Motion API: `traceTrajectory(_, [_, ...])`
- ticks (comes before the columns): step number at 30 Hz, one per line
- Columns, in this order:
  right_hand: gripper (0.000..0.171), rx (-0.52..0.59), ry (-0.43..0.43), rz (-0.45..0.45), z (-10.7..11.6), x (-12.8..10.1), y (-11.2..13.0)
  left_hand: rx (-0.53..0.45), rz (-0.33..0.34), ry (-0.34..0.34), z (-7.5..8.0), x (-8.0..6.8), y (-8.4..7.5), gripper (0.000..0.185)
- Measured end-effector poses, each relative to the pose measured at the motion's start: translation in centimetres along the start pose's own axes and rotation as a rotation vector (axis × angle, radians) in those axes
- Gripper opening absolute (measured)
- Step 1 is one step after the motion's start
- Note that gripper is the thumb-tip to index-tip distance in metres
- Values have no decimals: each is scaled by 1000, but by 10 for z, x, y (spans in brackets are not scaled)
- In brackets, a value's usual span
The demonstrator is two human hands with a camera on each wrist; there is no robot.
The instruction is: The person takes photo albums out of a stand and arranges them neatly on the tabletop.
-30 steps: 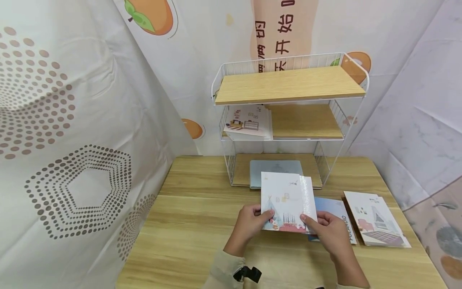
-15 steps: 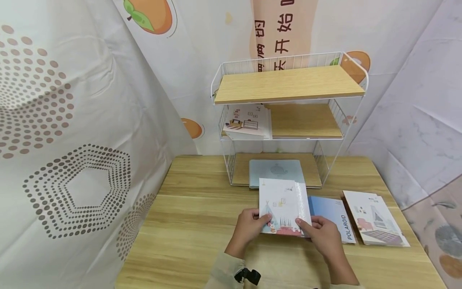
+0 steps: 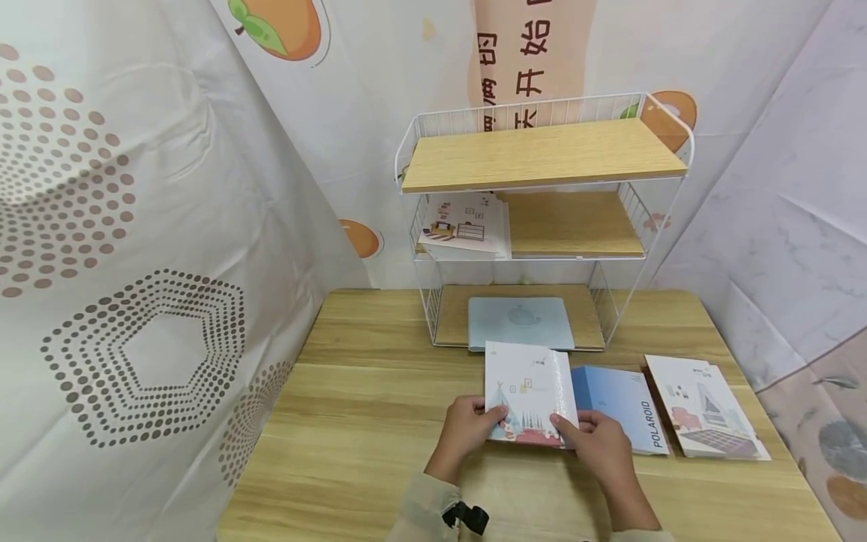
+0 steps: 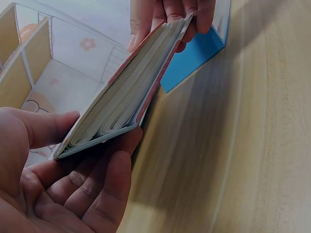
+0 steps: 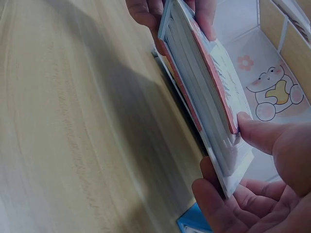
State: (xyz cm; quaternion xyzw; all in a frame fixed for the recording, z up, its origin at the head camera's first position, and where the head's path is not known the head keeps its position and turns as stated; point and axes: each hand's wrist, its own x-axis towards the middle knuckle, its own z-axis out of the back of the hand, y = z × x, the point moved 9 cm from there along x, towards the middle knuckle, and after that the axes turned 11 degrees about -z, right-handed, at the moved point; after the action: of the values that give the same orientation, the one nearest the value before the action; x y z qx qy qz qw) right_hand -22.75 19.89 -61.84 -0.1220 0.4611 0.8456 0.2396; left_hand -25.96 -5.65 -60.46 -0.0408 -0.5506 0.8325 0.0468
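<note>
Left hand [image 3: 467, 425] and right hand [image 3: 603, 444] have their fingers [image 5: 218, 208] clamped on opposite sides of the white book [image 3: 524, 391], in front of the wire rack [image 3: 542, 154]. Wood-grain table [image 3: 379, 421] spreads beneath the rack; printed cloth [image 3: 366, 98] hangs behind it. The blue book [image 3: 619, 399], near the rack's front right corner, is partly hidden; the sleeves [image 3: 421, 504] are cut off.

The left hand [image 3: 466, 427] and right hand [image 3: 601, 450] grip a white illustrated booklet [image 3: 524, 388]; a blue POLAROID booklet [image 3: 619, 406] lies toward the right edge of the tabletop [image 3: 366, 406].
</note>
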Motion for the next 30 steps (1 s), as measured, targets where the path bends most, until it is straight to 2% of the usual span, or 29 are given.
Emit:
traceTrajectory(13, [80, -63, -29, 27, -6, 2, 0, 32, 7, -6, -3, 2, 15, 28])
traceTrajectory(17, [73, -117, -42, 42, -9, 3, 0, 28, 23, 2, -6, 2, 21, 26])
traceTrajectory(24, [48, -177, -56, 71, -15, 5, 1, 43, 40, 11, -9, 2, 30, 26])
traceTrajectory(26, [48, -196, -58, 78, -15, 6, 2, 48, 39, 15, -10, 2, 32, 26])
traceTrajectory(30, [60, -259, -66, 71, -15, 7, 1, 52, 45, 22, -13, 4, 36, 26])
